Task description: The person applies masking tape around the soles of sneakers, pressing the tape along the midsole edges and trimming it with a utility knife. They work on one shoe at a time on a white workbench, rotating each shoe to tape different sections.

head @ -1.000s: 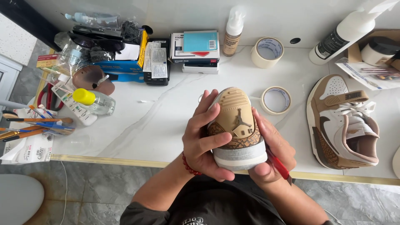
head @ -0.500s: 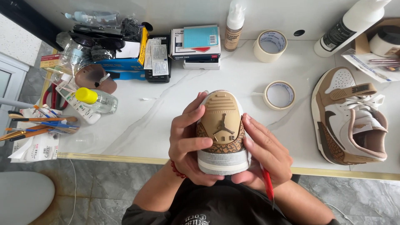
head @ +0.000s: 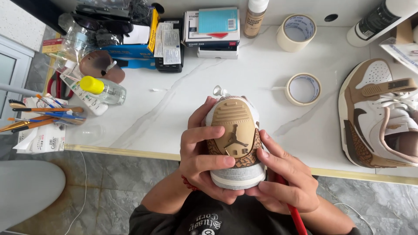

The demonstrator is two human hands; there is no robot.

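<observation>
I hold a tan, brown and white sneaker (head: 235, 139) upright in front of my chest, heel toward the camera, just over the table's front edge. My left hand (head: 204, 161) wraps its left side, with the thumb across the cracked-pattern heel. My right hand (head: 285, 180) cups the right side and the sole, and also holds a thin red-handled tool (head: 295, 214) that points down. The matching second sneaker (head: 383, 115) lies on its side at the right of the white marble table (head: 174, 109).
Two rolls of masking tape (head: 303, 89) (head: 296, 32) lie on the table. Bottles (head: 254, 15) (head: 379, 17), stacked boxes (head: 213, 30) and a dark clutter pile (head: 117, 26) line the back. At left lie brushes (head: 43, 115), a yellow-capped bottle (head: 102, 89) and paper packets (head: 41, 139).
The sneaker and both hands have come lower and closer to me. My left thumb now lies across the heel.
</observation>
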